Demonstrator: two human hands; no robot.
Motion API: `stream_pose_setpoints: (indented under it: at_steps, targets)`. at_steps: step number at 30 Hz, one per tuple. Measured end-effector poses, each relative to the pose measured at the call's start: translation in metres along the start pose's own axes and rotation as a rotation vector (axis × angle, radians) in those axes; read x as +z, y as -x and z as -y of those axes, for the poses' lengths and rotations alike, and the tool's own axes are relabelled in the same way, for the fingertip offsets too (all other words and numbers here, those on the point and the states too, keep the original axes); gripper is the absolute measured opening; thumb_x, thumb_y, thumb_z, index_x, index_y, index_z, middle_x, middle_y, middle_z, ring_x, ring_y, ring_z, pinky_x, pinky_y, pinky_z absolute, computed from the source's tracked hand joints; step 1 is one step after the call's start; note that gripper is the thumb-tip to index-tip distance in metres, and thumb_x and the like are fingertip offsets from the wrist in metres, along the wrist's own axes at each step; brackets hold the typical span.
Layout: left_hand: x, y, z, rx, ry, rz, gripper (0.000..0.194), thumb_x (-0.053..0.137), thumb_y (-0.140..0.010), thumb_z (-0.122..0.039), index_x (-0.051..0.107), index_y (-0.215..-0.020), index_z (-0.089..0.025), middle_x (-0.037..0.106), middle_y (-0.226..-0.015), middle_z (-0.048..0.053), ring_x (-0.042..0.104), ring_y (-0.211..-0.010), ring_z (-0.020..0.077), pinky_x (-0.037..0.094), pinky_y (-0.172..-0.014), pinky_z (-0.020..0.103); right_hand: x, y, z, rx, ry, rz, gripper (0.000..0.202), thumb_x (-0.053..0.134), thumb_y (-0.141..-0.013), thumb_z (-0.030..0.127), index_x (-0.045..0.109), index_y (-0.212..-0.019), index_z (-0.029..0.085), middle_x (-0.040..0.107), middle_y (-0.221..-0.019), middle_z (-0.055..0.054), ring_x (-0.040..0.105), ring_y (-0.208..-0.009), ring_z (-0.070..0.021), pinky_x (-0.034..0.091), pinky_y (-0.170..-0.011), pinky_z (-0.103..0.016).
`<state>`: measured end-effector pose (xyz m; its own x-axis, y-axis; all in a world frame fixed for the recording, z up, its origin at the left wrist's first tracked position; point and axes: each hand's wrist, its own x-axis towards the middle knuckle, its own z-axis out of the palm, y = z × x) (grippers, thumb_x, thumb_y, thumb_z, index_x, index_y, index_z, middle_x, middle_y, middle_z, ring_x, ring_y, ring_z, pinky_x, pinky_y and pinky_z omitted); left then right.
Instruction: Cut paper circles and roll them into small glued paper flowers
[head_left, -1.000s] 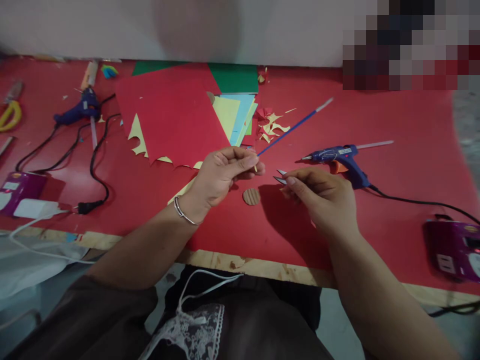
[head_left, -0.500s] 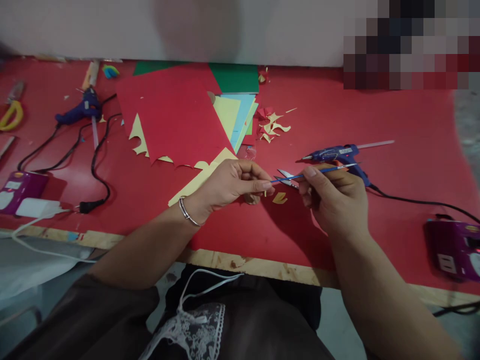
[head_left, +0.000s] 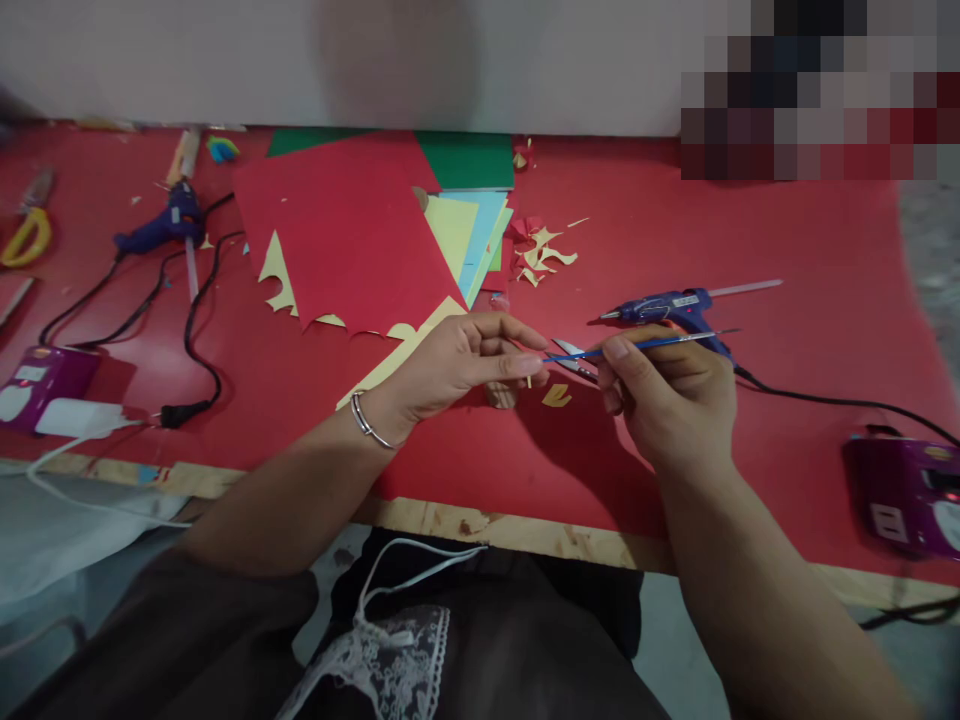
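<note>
My right hand (head_left: 671,395) grips a thin paintbrush (head_left: 660,342) between thumb and fingers. Its blue handle points left and its fine dark tip points right. At the handle's end, the thumb and fingers of my left hand (head_left: 480,355) close on a small yellow paper strip (head_left: 529,381), of which only a bit shows below the thumb. Behind the brush lie scissors (head_left: 574,368), partly covered by my right hand. A folded yellow paper scrap (head_left: 556,396) rests on the table between my hands. Under my left hand is a brownish roundish thing (head_left: 502,395), mostly hidden.
A blue glue gun (head_left: 664,306) lies beyond my right hand, its cable running to a purple box (head_left: 911,495). Red paper (head_left: 352,240) covers yellow sheets at centre. Further left are another glue gun (head_left: 169,222), yellow-handled scissors (head_left: 28,235) and a purple power box (head_left: 56,375).
My left index finger has lifted and straightened slightly away from the thumb. More of the brownish thing beneath that hand shows. The paintbrush has barely moved.
</note>
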<state>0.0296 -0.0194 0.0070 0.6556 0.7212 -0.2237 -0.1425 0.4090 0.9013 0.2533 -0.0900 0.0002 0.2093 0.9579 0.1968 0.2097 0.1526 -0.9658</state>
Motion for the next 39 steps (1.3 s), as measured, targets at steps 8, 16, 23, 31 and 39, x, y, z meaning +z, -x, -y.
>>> stream_pose_setpoints:
  at_steps: [8,16,23,31,39]
  targets:
    - [-0.0047,-0.0016,0.0021,-0.011,0.01,-0.004,0.04,0.091,-0.083,-0.037,0.073,-0.112,-0.015,0.082,-0.082,0.007,0.074,-0.062,0.0155,0.06,-0.058,0.026,0.0006,0.0001,0.0018,-0.054,0.056,0.01,0.043,0.075,-0.098,0.045,0.068,-0.063,0.02,0.064,-0.063,-0.001,0.054,-0.051,-0.0108,0.043,-0.047,-0.027]
    - [-0.0049,-0.0014,0.0024,0.002,-0.04,-0.03,0.035,0.092,-0.081,-0.029,0.076,-0.108,-0.013,0.079,-0.078,0.006,0.073,-0.062,0.0154,0.06,-0.061,0.028,-0.0005,0.0037,-0.0035,0.001,0.011,0.0,0.039,0.078,-0.094,0.049,0.071,-0.067,0.022,0.064,-0.063,0.0,0.055,-0.051,-0.0125,0.044,-0.048,-0.029]
    - [-0.0015,-0.0013,0.0003,-0.033,-0.033,-0.056,0.03,0.094,-0.076,-0.023,0.076,-0.097,-0.011,0.077,-0.074,0.005,0.07,-0.058,0.0137,0.06,-0.059,0.027,-0.0008,0.0039,-0.0016,0.023,0.029,0.019,0.04,0.078,-0.095,0.046,0.069,-0.065,0.022,0.064,-0.063,0.0,0.053,-0.048,-0.0117,0.038,-0.046,-0.029]
    - [-0.0032,-0.0008,0.0019,-0.055,-0.059,-0.042,0.029,0.094,-0.074,-0.021,0.075,-0.093,-0.011,0.076,-0.075,0.006,0.072,-0.061,0.0142,0.06,-0.062,0.027,-0.0035,0.0028,0.0022,-0.039,0.045,0.106,0.034,0.072,-0.099,0.033,0.069,-0.068,0.021,0.061,-0.063,0.001,0.054,-0.052,-0.0115,0.039,-0.05,-0.029]
    - [-0.0028,-0.0004,0.0003,-0.069,-0.058,-0.038,0.024,0.09,-0.075,-0.016,0.073,-0.092,-0.011,0.076,-0.075,0.005,0.071,-0.06,0.0142,0.06,-0.062,0.027,-0.0037,0.0028,0.0047,-0.012,0.102,0.121,0.027,0.073,-0.097,0.035,0.072,-0.074,0.022,0.061,-0.061,0.002,0.054,-0.051,-0.012,0.038,-0.05,-0.029]
